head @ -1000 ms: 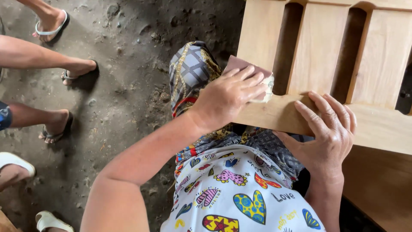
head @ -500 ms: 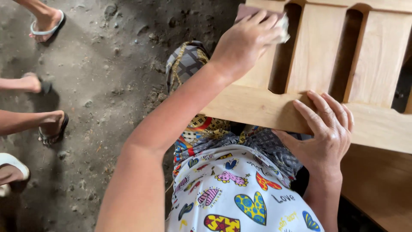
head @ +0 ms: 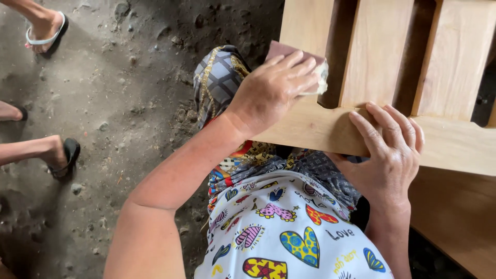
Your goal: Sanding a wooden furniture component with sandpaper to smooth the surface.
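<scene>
Our left hand point(head: 271, 90) presses a folded sandpaper sheet point(head: 297, 54) flat on the leftmost slat point(head: 305, 26) (fingers clamped over it); our right hand point(head: 390, 152) lies spread, gripping the rail point(head: 454, 147). If the paper slips over the slat's edge, our knuckles could scrape wood.

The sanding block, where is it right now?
The sanding block is under the left hand, pressed on the leftmost wooden slat, just above the crossbar that the right hand grips.
</scene>
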